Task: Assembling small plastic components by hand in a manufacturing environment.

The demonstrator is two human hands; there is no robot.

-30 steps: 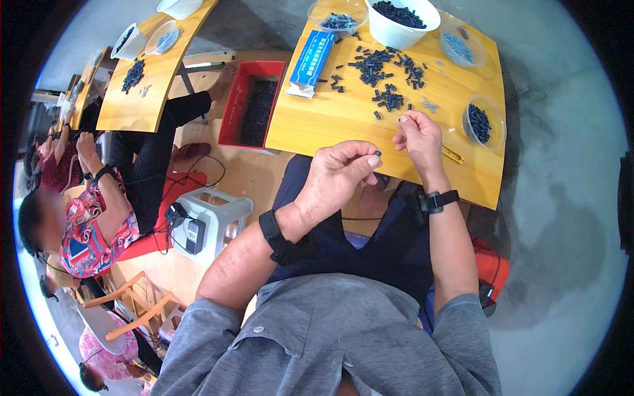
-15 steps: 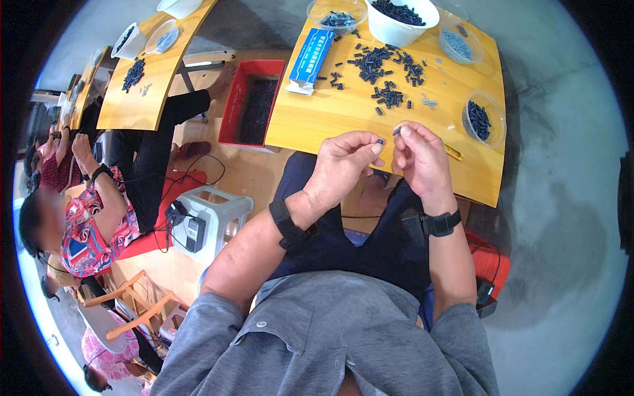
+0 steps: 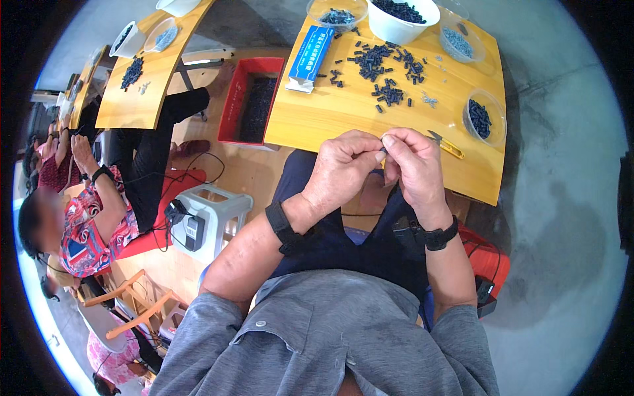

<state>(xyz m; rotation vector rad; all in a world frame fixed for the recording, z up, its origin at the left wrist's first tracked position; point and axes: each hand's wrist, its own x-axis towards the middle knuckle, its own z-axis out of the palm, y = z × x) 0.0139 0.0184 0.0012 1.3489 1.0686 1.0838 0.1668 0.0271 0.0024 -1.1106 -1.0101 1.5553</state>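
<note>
My left hand (image 3: pixel 340 170) and my right hand (image 3: pixel 420 173) meet over my lap at the table's near edge. Both are closed in a pinch, fingertips touching around a small dark piece (image 3: pixel 384 150) that is mostly hidden. Beyond them, loose short black cylindrical pieces (image 3: pixel 389 94) lie in piles on the yellow table (image 3: pixel 290 129). Yellow-handled thread snips (image 3: pixel 450 148) rest just right of my right hand. A clear round bowl (image 3: pixel 496 136) of black pieces stands at the right edge.
A white bowl (image 3: pixel 396 28) of black pieces, a clear bowl (image 3: pixel 459 53) of small grey parts and a blue box (image 3: pixel 309 61) stand farther back. Left of the table is a red bin (image 3: pixel 230 109). A person (image 3: pixel 99 224) sits at another table, near a grey-white stool (image 3: pixel 211 211).
My hands, slightly apart before with a small dark piece in each, have come together at the fingertips. My right hand moved left and down, uncovering more of the snips.
</note>
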